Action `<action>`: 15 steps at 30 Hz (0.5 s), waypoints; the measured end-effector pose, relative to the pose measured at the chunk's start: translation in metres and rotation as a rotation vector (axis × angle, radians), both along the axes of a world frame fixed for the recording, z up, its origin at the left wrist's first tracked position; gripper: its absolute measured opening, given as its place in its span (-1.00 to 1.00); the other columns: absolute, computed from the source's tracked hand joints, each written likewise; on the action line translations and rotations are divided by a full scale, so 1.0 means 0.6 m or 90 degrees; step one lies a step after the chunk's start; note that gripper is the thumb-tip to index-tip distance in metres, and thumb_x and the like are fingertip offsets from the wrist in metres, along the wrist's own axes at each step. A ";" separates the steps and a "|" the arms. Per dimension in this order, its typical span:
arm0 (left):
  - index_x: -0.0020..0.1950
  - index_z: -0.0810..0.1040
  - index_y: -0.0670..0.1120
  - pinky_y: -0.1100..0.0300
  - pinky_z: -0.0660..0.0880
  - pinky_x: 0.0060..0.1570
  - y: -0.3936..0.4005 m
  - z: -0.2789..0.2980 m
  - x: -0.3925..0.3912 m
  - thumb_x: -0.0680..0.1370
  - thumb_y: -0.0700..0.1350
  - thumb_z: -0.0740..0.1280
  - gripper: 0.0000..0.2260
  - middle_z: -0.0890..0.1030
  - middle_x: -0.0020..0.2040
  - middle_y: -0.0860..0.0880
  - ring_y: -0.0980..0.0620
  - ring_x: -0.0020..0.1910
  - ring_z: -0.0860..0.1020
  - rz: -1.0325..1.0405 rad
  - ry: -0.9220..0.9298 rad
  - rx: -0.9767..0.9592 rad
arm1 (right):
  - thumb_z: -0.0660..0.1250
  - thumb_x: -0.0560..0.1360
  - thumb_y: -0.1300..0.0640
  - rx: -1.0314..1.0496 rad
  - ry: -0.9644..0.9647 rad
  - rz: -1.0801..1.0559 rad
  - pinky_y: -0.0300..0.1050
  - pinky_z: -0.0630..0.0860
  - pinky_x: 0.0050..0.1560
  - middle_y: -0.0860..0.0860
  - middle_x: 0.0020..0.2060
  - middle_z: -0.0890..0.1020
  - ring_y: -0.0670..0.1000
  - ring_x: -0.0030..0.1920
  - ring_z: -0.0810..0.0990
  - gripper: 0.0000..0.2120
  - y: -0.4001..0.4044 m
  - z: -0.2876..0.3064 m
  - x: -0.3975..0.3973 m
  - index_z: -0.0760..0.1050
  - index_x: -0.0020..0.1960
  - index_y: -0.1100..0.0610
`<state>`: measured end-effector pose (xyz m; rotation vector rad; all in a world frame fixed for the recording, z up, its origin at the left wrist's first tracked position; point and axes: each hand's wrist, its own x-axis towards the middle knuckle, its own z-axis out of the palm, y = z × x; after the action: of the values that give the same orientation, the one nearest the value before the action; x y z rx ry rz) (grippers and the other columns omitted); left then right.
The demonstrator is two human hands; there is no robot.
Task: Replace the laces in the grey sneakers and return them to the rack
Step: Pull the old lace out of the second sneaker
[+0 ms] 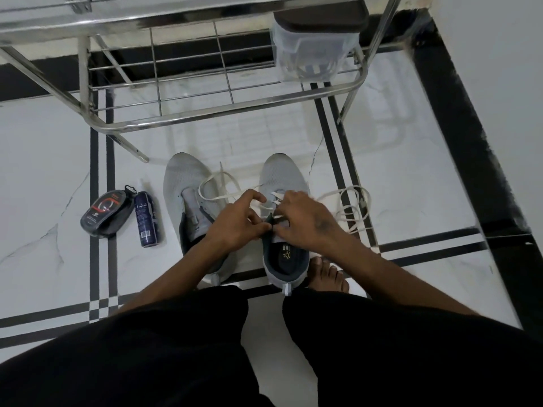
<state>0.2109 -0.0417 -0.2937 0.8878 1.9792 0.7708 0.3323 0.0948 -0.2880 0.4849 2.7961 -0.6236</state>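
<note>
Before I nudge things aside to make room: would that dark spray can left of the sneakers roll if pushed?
Probably. The can lies on its side on the floor, which looks glossy and hard, so a sideways push would likely roll its round body. It lies close beside the black pack, which might block rolling to the left. It looks slim, probably light.

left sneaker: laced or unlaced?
Unlaced. The left sneaker shows bare eyelets and an exposed tongue; the white lace runs only through the other shoe.

rack (188, 118) top cut off, left sneaker's (188, 201) heel behind forearm, bottle (146, 220) label unreadable
</note>
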 end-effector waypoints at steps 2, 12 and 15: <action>0.19 0.40 -0.01 0.22 0.58 -0.21 -0.004 0.000 0.001 0.49 -0.16 0.49 -0.63 0.68 -0.30 0.00 0.09 -0.35 0.66 0.007 -0.017 -0.004 | 0.24 0.61 0.01 0.042 -0.013 0.051 -0.02 0.48 -0.04 0.08 0.05 0.52 0.08 0.09 0.50 -0.74 0.002 -0.002 -0.008 0.61 0.10 0.14; 0.21 0.36 0.00 0.01 0.64 -0.16 0.003 0.005 -0.001 0.48 -0.17 0.50 -0.58 0.68 -0.27 -0.07 0.04 -0.35 0.66 -0.006 -0.039 -0.017 | 0.32 0.53 0.03 0.005 0.102 -0.226 -0.14 0.47 0.03 0.02 0.20 0.44 -0.01 0.13 0.48 -0.64 0.039 0.019 0.023 0.48 0.30 0.08; 0.22 0.36 -0.02 0.01 0.63 -0.19 0.006 0.007 -0.004 0.47 -0.20 0.50 -0.56 0.68 -0.28 -0.07 0.04 -0.36 0.65 -0.026 -0.020 -0.025 | 0.32 0.56 0.01 0.055 0.020 0.031 -0.04 0.47 -0.02 0.06 0.10 0.51 0.07 0.11 0.49 -0.73 -0.009 0.008 -0.014 0.53 0.19 0.13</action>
<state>0.2083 -0.0384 -0.2895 0.8852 1.9358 0.7159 0.3237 0.0896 -0.2834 0.4244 2.8654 -0.5060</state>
